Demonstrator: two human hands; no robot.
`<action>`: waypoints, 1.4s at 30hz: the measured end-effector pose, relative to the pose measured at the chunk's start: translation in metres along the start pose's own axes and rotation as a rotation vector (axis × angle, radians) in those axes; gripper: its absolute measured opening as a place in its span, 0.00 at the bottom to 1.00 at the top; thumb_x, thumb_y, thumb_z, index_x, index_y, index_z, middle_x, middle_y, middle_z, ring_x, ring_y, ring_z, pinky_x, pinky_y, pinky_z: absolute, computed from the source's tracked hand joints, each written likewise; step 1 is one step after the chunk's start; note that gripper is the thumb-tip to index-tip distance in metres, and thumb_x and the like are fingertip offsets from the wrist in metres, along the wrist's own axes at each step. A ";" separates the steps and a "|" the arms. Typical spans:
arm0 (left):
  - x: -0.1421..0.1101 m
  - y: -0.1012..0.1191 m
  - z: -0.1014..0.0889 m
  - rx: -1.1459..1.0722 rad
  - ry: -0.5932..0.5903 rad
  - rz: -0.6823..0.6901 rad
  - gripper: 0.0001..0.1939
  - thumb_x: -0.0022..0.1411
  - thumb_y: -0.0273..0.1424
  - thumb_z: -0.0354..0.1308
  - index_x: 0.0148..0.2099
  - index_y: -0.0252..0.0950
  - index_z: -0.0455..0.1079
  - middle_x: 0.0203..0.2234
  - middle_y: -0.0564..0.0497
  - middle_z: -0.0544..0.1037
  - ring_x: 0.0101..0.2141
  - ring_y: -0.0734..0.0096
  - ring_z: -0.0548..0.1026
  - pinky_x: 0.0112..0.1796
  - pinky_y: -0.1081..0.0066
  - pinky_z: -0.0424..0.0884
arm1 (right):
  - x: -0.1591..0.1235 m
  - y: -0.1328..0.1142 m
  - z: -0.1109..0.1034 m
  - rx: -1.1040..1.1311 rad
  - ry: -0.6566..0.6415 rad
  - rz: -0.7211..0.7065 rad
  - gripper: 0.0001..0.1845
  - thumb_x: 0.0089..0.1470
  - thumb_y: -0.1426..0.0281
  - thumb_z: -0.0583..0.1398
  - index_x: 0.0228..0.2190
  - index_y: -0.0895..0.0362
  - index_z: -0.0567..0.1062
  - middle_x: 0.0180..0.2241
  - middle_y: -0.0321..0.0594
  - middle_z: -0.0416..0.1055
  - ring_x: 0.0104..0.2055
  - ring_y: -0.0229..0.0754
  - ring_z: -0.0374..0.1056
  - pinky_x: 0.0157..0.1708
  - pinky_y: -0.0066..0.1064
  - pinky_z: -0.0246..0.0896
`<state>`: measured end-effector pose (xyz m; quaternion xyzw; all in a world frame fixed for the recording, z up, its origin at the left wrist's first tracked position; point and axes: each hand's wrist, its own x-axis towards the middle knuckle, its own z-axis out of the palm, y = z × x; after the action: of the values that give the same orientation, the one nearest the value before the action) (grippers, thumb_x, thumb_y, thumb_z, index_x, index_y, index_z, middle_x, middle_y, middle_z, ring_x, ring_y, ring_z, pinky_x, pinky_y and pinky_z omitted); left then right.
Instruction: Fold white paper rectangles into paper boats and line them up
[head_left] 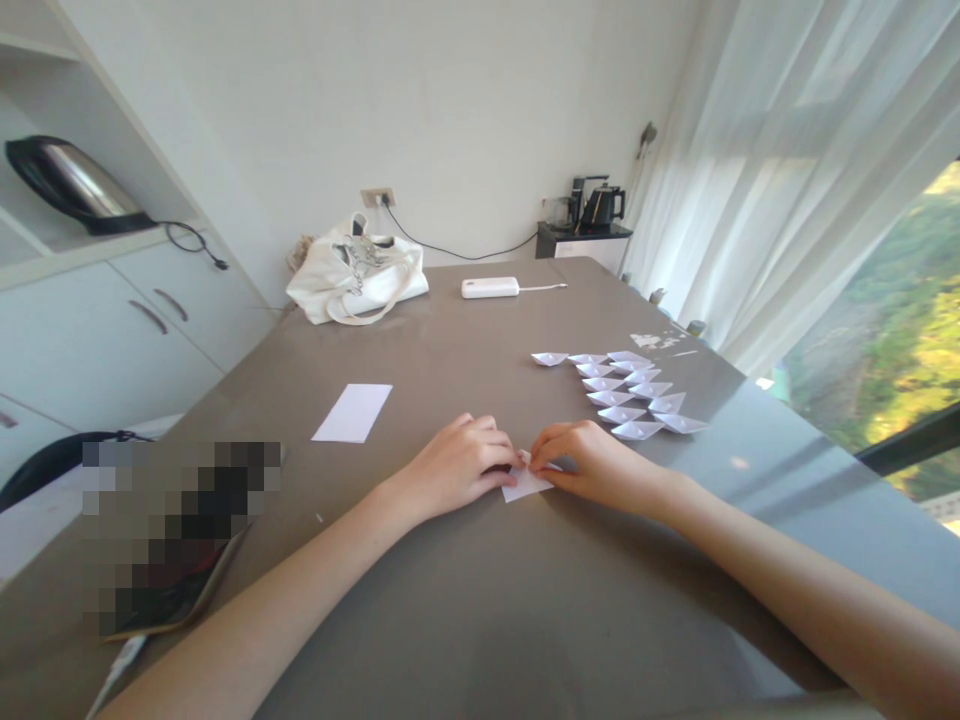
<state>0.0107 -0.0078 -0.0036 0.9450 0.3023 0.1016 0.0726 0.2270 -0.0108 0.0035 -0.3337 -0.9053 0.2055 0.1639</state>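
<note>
A small piece of folded white paper [527, 487] lies on the table between my hands. My left hand [469, 460] pinches its left side, thumb and fingers close together. From the other side my right hand [581, 460] grips the paper near its top, with the fingers curled. Fingers hide part of the folds. Just beyond my right hand, several folded white paper boats [619, 413] stand in rows. To the left of my left hand lies a flat stack of white paper [352, 413].
A phone-like device [180, 550], its screen blurred, lies at the left with a white cable. Farther back are a white bag [356, 275] and a white power bank [490, 288]. Paper scraps [652, 341] lie at the far right. A curtained window borders the table's right side.
</note>
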 end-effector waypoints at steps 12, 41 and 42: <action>0.003 0.004 -0.001 0.129 -0.039 0.009 0.12 0.65 0.34 0.52 0.48 0.41 0.72 0.40 0.51 0.74 0.42 0.67 0.69 0.41 0.67 0.59 | 0.000 0.005 0.000 -0.014 -0.002 -0.034 0.08 0.52 0.77 0.60 0.29 0.59 0.80 0.32 0.41 0.78 0.34 0.39 0.72 0.35 0.25 0.61; 0.003 0.008 -0.001 0.106 -0.056 -0.041 0.10 0.65 0.32 0.53 0.45 0.43 0.73 0.44 0.54 0.76 0.43 0.68 0.70 0.39 0.67 0.57 | -0.005 -0.002 -0.004 -0.416 -0.075 -0.017 0.12 0.50 0.80 0.55 0.33 0.58 0.77 0.34 0.42 0.72 0.36 0.43 0.64 0.37 0.33 0.54; 0.003 0.009 -0.001 0.103 -0.055 -0.051 0.10 0.65 0.32 0.53 0.45 0.43 0.73 0.44 0.54 0.76 0.43 0.68 0.70 0.39 0.67 0.56 | -0.005 -0.005 -0.004 -0.460 -0.101 -0.017 0.12 0.49 0.80 0.55 0.33 0.59 0.77 0.34 0.42 0.72 0.36 0.43 0.64 0.37 0.34 0.54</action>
<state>0.0179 -0.0130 -0.0001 0.9419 0.3291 0.0578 0.0348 0.2294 -0.0164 0.0090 -0.3440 -0.9381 0.0090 0.0400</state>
